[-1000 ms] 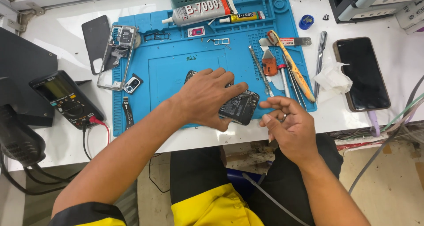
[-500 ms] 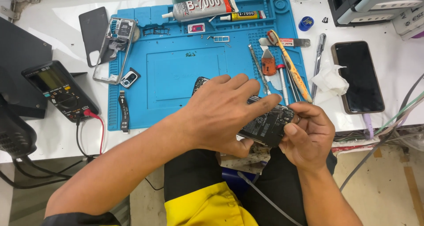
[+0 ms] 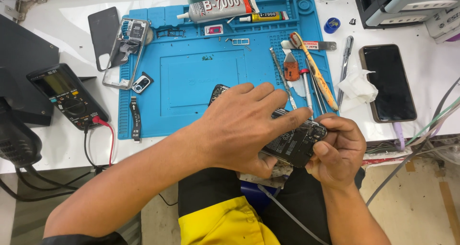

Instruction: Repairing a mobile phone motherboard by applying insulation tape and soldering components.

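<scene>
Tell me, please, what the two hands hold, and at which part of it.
Both hold an opened phone. The left hand covers its left part from above; the right hand grips its right end with fingers and thumb.

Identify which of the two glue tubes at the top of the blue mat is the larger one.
The grey-white glue tube with the clear nozzle, left of the small yellow-and-black tube; it is clearly longer and thicker.
</scene>
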